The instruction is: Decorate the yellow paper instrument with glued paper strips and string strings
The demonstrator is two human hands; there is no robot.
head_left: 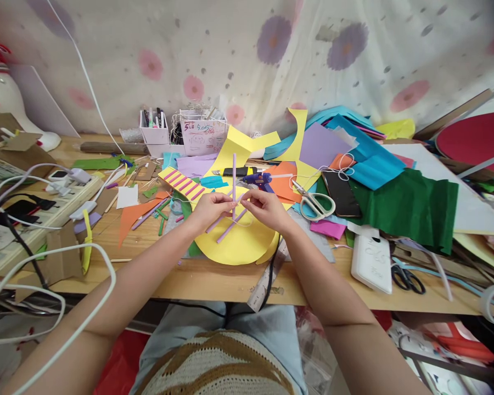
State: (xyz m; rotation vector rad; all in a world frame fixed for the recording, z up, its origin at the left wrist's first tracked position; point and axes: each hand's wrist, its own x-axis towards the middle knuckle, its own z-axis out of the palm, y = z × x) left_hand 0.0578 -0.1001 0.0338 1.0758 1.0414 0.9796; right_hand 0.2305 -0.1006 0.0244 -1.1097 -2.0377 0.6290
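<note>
My left hand (214,209) is closed, its thumb and finger pinched on a thin purple stick (234,175) that stands upright. Close beside it, my right hand (267,208) is also closed in a pinch; what lies between those fingertips is too small to make out. A thin white thread loops just below the fingers. Under both hands is a round yellow paper piece (239,249), with more purple sticks (226,231) lying across it. Behind the hands lie a blue glue gun (258,179) and a yellow-and-black utility knife (235,171).
White-handled scissors (318,206), a black phone (341,193) and a white power bank (371,262) lie to the right. Green cloth-like sheets (407,206) spread beyond them. Power strips (37,227) and cables crowd the left. A ruler (267,280) overhangs the front edge.
</note>
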